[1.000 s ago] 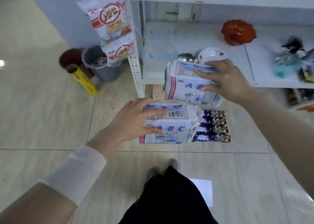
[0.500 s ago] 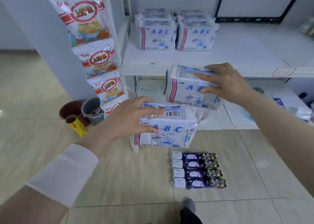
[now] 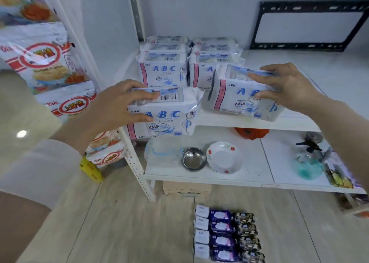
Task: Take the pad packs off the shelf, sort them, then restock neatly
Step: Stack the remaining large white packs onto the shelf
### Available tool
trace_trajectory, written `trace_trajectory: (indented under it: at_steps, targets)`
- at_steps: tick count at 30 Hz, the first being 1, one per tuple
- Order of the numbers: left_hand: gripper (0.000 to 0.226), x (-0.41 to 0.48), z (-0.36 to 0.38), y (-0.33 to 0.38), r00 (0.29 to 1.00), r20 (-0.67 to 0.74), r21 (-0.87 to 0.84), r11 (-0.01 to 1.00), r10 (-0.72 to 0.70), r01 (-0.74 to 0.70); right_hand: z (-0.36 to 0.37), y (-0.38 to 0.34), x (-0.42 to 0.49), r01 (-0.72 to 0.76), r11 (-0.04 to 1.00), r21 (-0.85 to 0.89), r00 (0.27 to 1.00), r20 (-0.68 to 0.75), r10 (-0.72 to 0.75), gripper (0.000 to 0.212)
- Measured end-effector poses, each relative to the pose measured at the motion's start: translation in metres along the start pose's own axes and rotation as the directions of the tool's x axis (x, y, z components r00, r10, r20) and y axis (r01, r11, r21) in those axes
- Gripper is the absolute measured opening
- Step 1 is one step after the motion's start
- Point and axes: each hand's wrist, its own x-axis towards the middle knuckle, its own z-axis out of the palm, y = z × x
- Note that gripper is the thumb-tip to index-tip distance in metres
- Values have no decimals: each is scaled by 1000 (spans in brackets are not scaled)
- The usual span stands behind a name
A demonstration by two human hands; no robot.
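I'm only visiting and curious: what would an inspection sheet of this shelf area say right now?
Surface: white upper shelf above a white lower shelf.
Job's things: ABC pad packs stacked at the upper shelf's back left; small packs in rows on the floor.
Clutter: steel bowl and white dish on the lower shelf; snack bags hanging at left.
Hands: left hand grips the left pack; right hand grips the right pack.
Cables: nothing seen.
Surroundings: black frame against the wall.
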Motion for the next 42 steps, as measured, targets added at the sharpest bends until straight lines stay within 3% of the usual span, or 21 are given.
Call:
trace_trajectory:
  at_steps: [12, 22, 36, 42]
  targets:
    - [70, 75, 24, -58, 995, 72, 63, 996, -70, 66, 40, 13, 44, 155, 986, 66, 987, 41, -158, 62]
    - [71, 105, 35, -89, 989, 147, 90, 996, -8, -5, 59, 10, 68, 194, 973, 123, 978, 55, -202, 60]
    - [67, 111, 40, -90, 995, 101, 0, 1000, 14, -14, 72, 5, 83, 212, 959, 189, 976, 0, -216, 59]
    - [67, 112, 39, -93, 994, 107, -24, 1000, 5, -2, 75, 9, 89, 323, 936, 138, 946, -13, -324, 58]
